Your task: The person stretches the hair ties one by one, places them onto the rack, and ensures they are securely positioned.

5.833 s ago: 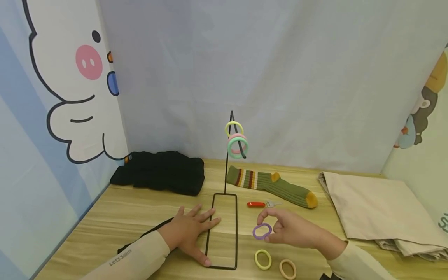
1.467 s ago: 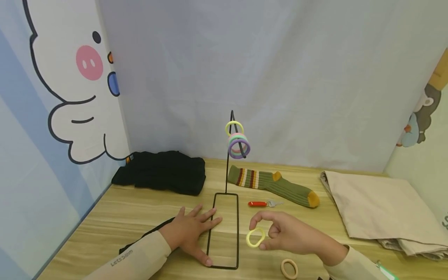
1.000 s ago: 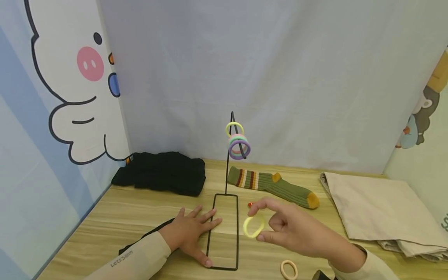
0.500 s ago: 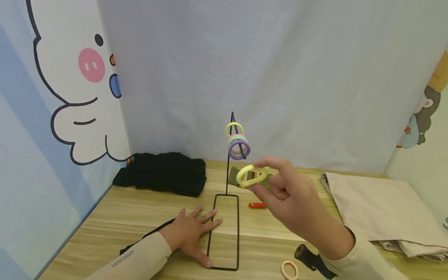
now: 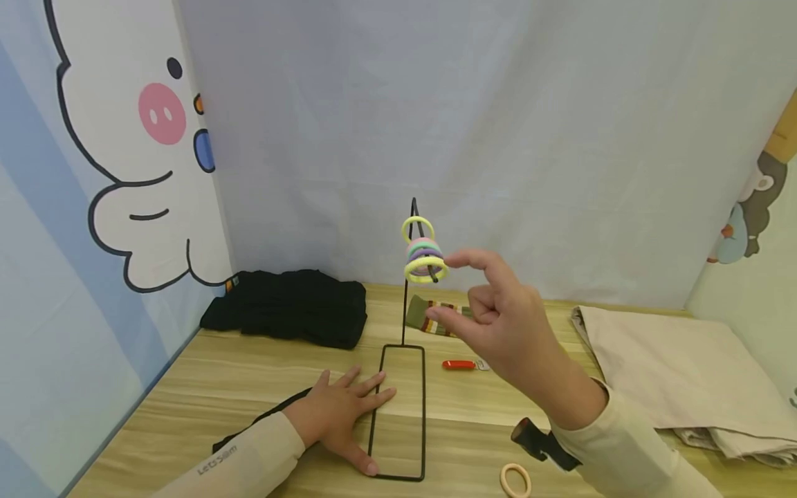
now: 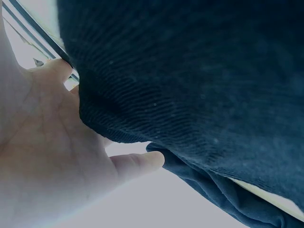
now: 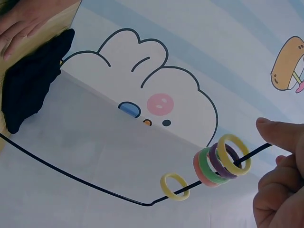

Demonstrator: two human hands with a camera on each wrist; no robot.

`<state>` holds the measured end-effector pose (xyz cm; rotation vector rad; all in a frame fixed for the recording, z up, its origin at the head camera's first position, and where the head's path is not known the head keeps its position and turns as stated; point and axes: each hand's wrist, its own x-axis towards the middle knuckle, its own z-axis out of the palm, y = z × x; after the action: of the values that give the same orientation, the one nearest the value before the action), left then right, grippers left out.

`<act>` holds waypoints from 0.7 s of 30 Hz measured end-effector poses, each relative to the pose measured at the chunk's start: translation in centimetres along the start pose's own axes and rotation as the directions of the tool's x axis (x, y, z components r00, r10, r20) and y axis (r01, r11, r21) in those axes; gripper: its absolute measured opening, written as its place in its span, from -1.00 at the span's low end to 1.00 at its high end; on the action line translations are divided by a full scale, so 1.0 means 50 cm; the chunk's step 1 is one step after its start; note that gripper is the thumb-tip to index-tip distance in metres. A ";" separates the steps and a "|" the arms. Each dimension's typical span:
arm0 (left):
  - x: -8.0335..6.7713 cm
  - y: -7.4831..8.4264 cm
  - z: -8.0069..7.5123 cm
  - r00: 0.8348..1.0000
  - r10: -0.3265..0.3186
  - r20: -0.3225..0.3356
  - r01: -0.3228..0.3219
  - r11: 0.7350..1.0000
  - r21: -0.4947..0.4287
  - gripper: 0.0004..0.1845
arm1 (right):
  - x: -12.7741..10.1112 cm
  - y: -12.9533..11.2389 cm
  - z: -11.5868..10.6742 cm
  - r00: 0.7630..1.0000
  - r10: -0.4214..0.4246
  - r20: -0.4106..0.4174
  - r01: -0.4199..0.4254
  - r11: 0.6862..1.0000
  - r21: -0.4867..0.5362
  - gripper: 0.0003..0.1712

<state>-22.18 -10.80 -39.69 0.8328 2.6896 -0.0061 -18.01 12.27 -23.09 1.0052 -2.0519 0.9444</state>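
Observation:
My left hand (image 5: 339,418) lies flat with spread fingers on the left side of the black wire stand's base (image 5: 424,415). At the stand's sloping arm, my right hand (image 5: 507,325) holds nothing; thumb and index finger are wide apart, the other fingers curled in. A yellow ring (image 5: 416,279) hangs nearest the arm's tip, the index fingertip right at its edge. Behind it, the right wrist view shows a purple ring (image 7: 214,164), a green ring (image 7: 204,166) and a pink ring (image 7: 197,166) bunched together. Another yellow ring (image 7: 164,183) hangs farther back, near the bend.
A beige ring (image 5: 503,477) lies at the table's front. Behind the stand are a red-handled key-like item (image 5: 457,364) and a striped green sock (image 5: 418,312), partly hidden by my right hand. Folded black cloth (image 5: 286,308) lies back left, folded beige cloth (image 5: 660,366) right.
My right hand picked up the purple ring and hung it on the arm, then lifted the yellow ring from the table, hung it in front and let go. My left hand stayed put.

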 end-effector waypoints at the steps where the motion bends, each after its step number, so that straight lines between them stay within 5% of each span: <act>1: 0.000 0.000 0.000 1.000 0.000 0.000 0.000 1.000 0.002 0.15 | -0.001 0.001 0.000 1.000 0.001 -0.002 -0.001 1.000 0.001 -0.40; 11: 0.000 0.001 0.000 1.000 0.004 -0.004 -0.004 1.000 0.001 0.15 | -0.034 0.027 0.004 0.994 0.097 0.043 -0.102 0.987 0.123 -0.42; 21: -0.003 0.005 -0.005 1.000 -0.005 0.003 0.005 1.000 0.003 0.15 | -0.105 0.086 0.006 0.938 0.249 0.241 -0.324 0.878 0.352 -0.58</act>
<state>-22.01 -10.63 -39.40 0.8266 2.6894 -0.0124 -19.12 15.83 -28.74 1.0351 -2.2673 1.5110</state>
